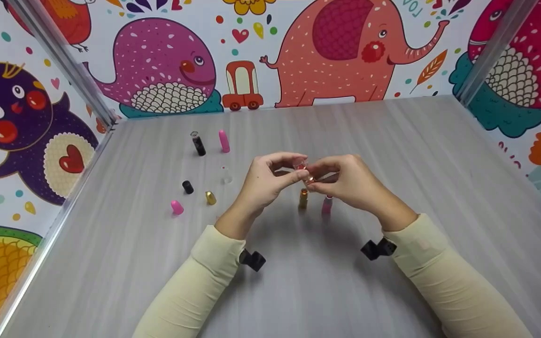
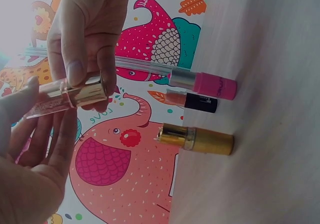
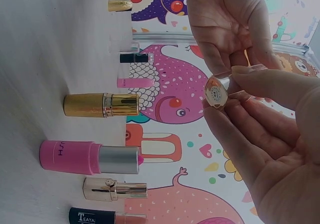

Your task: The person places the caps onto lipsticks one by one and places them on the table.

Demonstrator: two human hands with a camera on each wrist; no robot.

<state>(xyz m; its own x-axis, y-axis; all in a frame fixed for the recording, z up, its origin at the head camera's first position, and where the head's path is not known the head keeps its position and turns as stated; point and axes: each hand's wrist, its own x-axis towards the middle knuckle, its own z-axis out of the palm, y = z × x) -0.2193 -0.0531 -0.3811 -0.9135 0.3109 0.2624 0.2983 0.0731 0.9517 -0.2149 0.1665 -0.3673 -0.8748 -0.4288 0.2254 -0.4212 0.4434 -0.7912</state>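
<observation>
As left hand (image 1: pixel 273 178) and right hand (image 1: pixel 348 176) pinch a lipstick (image 2: pixel 75 96), surface (image 1: pixel 439 164) spreads rightward.
Gold tube (image 2: pixel 200 141) stands well inside surface edges.

Blk lipstick (image 3: pixel 95 216) cut off, R-wrist view btm; label (image 3: pixel 216 94) on held tube (image 2: pixel 93 94) illeg.

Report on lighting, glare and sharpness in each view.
Head view: fairly even light, with soft shadows on the tabletop below the hands; left wrist view: glare whites out the upper-left corner; right wrist view: the upper-right corner is washed out, "TEAYA" on the black lipstick is legible, but the held tube's base print is unreadable.
</observation>
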